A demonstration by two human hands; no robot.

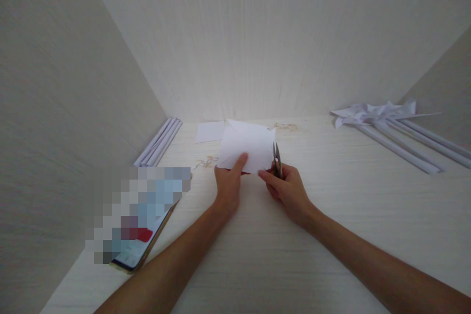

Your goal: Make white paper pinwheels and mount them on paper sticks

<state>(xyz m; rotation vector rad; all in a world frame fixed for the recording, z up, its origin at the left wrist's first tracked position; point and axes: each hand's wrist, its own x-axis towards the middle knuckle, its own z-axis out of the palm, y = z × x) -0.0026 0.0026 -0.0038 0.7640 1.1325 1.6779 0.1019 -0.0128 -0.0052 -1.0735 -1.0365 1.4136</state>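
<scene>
A square sheet of white paper (247, 144) with slits cut in from its corners is held up in front of me. My left hand (228, 184) grips its lower left part, thumb on top and fingers hidden beneath. At the lower right corner, my right hand (285, 186) pinches the paper's edge with thumb and fingers. That same hand also holds a pair of scissors (277, 159), blades pointing away beside the paper's right edge. Something dark red shows under the lower edge; I cannot make out what it is.
A smaller white paper piece (209, 132) lies behind on the left. Rolled paper tubes (159, 143) rest against the left wall. Paper pinwheels (379, 114) on paper sticks (401, 149) lie at the right. A phone (128, 255), partly blurred out, is near my left forearm. Walls enclose the white surface.
</scene>
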